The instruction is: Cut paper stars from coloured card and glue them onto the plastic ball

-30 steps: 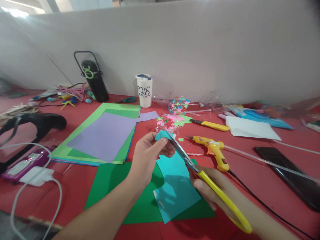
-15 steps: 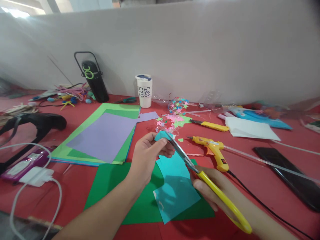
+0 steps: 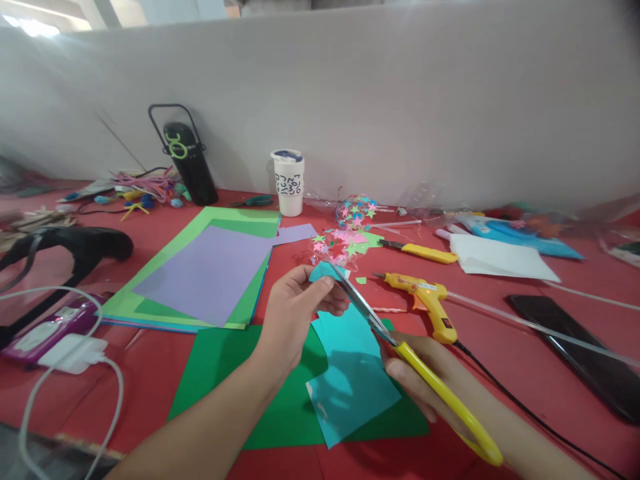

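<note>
Between the thumb and fingers of my left hand [image 3: 297, 303] is a small piece of turquoise paper [image 3: 324, 270]. My right hand [image 3: 417, 373] grips yellow-handled scissors [image 3: 440, 397], whose blades point up and left and meet the small piece's right edge. Part of the right hand's fingers is hidden behind the handles. Below both hands, a larger turquoise paper [image 3: 353, 390] with a torn-looking left edge lies on a dark green sheet [image 3: 215, 373].
A yellow glue gun [image 3: 425, 300] and a yellow utility knife [image 3: 430, 252] lie to the right, beside a black phone [image 3: 575, 353]. Coloured sheets [image 3: 210, 273] are stacked at left. A white tumbler [image 3: 290, 183] and black bottle [image 3: 193, 163] stand behind, near star confetti [image 3: 357, 212].
Almost nothing differs. Both hands, the scissors and the small turquoise piece stay in the same place.
</note>
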The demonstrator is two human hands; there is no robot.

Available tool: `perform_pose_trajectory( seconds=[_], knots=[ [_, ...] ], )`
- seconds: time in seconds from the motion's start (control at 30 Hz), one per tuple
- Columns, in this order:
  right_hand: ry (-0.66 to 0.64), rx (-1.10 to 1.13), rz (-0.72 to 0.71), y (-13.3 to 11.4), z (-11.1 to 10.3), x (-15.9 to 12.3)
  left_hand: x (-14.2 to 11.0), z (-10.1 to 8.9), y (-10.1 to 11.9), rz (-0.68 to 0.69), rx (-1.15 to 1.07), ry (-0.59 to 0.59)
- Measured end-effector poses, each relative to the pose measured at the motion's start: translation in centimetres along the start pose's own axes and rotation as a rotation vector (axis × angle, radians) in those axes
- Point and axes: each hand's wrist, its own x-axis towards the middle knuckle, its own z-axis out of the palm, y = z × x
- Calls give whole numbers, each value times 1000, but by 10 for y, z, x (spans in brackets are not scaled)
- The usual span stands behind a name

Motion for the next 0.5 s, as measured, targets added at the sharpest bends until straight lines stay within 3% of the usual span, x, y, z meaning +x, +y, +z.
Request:
perform_pose_trajectory(
  seconds=[0.23,0.37,0.5],
  knots=[
    [19,-42,31,-14,-1,-4,1,-2,2,-8,38,-9],
    [56,-35,48,-21,-2,-5,3,-4,6,37,88,47],
    [-42,46,-1,-10,-6,-2,4,-4,7,35,118,17]
  ],
)
